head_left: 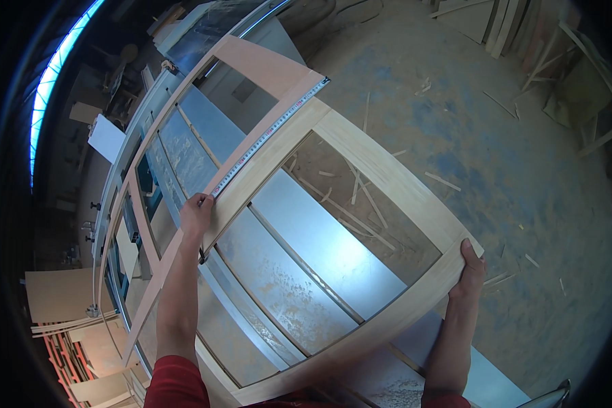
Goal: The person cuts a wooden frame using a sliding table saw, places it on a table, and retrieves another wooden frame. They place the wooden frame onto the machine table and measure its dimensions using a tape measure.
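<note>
A pale wooden frame (381,170) with a rectangular opening lies across the metal bed of a machine. Beyond it, edge to edge or nearly so, is a pinkish wooden frame (268,68). A tape measure blade (272,132) runs straight along where the two frames meet, up to their far end. My left hand (196,214) is closed around the near end of the blade, fingers pinched; the tape's case is not visible. My right hand (470,268) grips the right corner of the pale frame, thumb on top and the fingers mostly hidden beneath.
Dusty metal plates (326,238) of the machine bed show through the frame openings. Wood offcuts and strips (370,197) litter the floor (523,197). Boards (506,27) and a wooden stand (585,88) are at the far right. Stacked panels (68,296) stand at the left.
</note>
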Demonstrator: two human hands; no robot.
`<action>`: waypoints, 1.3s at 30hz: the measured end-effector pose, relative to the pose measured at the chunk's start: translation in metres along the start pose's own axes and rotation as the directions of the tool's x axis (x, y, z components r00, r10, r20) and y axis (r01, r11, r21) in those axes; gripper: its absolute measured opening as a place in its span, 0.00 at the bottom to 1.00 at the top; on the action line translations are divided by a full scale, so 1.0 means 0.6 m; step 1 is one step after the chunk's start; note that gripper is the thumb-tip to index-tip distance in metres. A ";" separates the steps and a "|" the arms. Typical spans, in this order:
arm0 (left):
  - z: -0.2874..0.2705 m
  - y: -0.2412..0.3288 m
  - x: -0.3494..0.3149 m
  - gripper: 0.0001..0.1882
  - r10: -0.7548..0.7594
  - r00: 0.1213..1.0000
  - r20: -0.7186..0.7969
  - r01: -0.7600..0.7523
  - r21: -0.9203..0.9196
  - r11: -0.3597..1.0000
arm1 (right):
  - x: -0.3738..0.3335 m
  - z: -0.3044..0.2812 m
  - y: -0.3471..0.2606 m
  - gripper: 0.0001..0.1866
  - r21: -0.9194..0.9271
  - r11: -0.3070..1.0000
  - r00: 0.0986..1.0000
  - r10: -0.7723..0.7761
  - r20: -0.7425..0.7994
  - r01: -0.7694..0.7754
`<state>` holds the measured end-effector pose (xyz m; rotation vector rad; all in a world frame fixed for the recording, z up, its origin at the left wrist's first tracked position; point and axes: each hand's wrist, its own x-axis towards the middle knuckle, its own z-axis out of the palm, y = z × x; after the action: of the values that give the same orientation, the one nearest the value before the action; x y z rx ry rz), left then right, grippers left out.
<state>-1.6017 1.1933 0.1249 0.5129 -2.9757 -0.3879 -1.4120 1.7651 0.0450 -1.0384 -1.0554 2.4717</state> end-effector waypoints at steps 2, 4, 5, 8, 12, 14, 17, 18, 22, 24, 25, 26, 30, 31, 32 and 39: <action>0.005 0.000 -0.002 0.18 0.002 1.000 -0.004 -0.002 0.007 1.000 | 0.001 -0.003 0.001 0.18 -0.004 1.000 1.000 0.000 -0.009 0.000; 0.002 0.000 -0.001 0.18 0.003 1.000 -0.011 -0.003 0.011 1.000 | 0.000 0.000 -0.002 0.18 0.001 1.000 1.000 0.000 0.006 0.000; 0.000 0.000 0.000 0.18 0.004 1.000 -0.014 -0.004 0.012 1.000 | -0.001 0.002 -0.004 0.18 0.003 1.000 1.000 0.000 0.014 0.000; -0.001 0.000 0.001 0.18 0.006 1.000 -0.018 -0.006 0.015 1.000 | -0.003 0.008 -0.006 0.18 0.008 1.000 1.000 0.002 0.000 -0.002; 0.000 0.002 0.001 0.18 0.003 1.000 -0.014 -0.003 0.007 1.000 | 0.003 0.002 -0.002 0.18 0.007 1.000 1.000 -0.002 -0.022 0.002; -0.001 0.003 -0.001 0.18 0.002 1.000 -0.013 -0.002 0.003 1.000 | 0.002 0.001 -0.001 0.18 0.005 1.000 1.000 -0.005 -0.029 0.005; -0.003 0.006 -0.003 0.18 0.002 1.000 -0.012 -0.002 0.004 1.000 | 0.001 0.002 -0.003 0.18 -0.004 1.000 1.000 -0.003 -0.029 0.003; -0.003 0.007 -0.004 0.18 0.002 1.000 -0.011 -0.002 0.006 1.000 | 0.000 0.003 -0.004 0.18 -0.003 1.000 1.000 -0.003 -0.029 0.003; -0.004 0.010 -0.003 0.17 -0.005 1.000 0.007 0.005 0.009 1.000 | -0.002 0.006 -0.004 0.18 0.013 1.000 1.000 0.001 -0.026 -0.001; -0.006 0.010 -0.002 0.17 -0.008 1.000 0.014 0.007 0.012 1.000 | -0.002 0.005 -0.005 0.18 0.008 1.000 1.000 0.000 -0.020 0.000; -0.005 0.008 -0.002 0.18 0.012 1.000 0.003 -0.012 0.027 1.000 | -0.002 0.005 -0.005 0.18 0.005 1.000 1.000 0.000 -0.018 0.000; -0.004 0.006 -0.002 0.18 0.033 0.999 -0.008 -0.032 0.042 0.999 | -0.002 0.005 -0.005 0.18 0.008 1.000 1.000 0.000 -0.019 0.000; -0.010 0.015 0.002 0.18 0.017 0.999 0.030 -0.018 0.057 0.998 | -0.002 0.006 -0.007 0.19 0.007 1.000 1.000 0.011 0.004 -0.011; -0.011 0.017 0.003 0.19 -0.003 0.999 0.054 0.000 0.058 0.998 | -0.002 0.005 -0.008 0.19 0.007 1.000 1.000 0.012 0.009 -0.012; -0.010 0.016 0.006 0.19 -0.001 0.999 0.054 -0.002 0.059 0.998 | -0.002 0.003 -0.008 0.19 0.006 1.000 1.000 0.013 0.015 -0.013; -0.017 0.007 0.014 0.19 0.035 0.993 0.113 -0.049 0.124 0.991 | 0.001 0.000 -0.006 0.19 0.010 1.000 0.999 0.013 0.033 -0.014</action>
<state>-1.6096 1.1918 0.1362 0.4536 -3.1277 -0.2323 -1.4127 1.7680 0.0470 -1.0088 -1.0472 2.5101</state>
